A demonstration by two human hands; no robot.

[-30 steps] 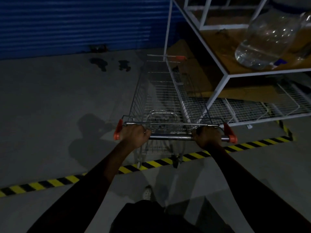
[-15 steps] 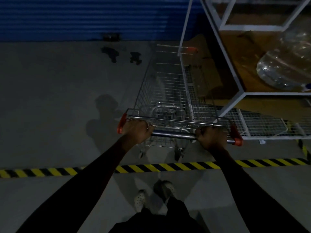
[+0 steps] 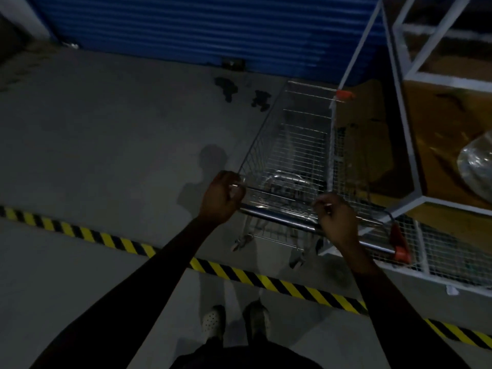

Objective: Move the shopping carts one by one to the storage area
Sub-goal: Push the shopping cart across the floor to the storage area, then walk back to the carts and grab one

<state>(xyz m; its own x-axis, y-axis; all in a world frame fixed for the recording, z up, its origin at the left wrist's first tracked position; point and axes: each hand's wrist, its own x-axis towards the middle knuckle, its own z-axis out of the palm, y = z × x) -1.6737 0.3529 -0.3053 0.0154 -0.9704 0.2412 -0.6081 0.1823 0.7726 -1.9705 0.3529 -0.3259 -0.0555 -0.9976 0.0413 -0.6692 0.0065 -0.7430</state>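
- The scene is dim, and the wire of the shopping cart (image 3: 292, 145) blurs against the grey floor (image 3: 106, 142); its wheels are only vague shapes under the basket.
- The left hand (image 3: 222, 198) covers the left end of the handle bar (image 3: 279, 218), hiding the red cap there. Its fingers are curled, but I cannot tell whether they close on the bar or the wire rim.
- The right hand (image 3: 335, 219) also has curled fingers. The bar runs behind its heel, so I cannot tell whether it has hold.
- The clear container (image 3: 476, 166) on the white rack (image 3: 400, 102) is cut off by the right edge.
- The cart stands beyond the striped tape (image 3: 266, 280), close alongside the rack, with its nose toward the blue shutter (image 3: 213, 27). Whether it touches the rack is unclear.
- Half a second ago both hands sat knuckles-up, wrapped round the bar, with both red caps showing; now only the right cap (image 3: 399, 243) shows.
- The shoes (image 3: 213, 322) are nearer the tape than before, and the cart is farther past it.
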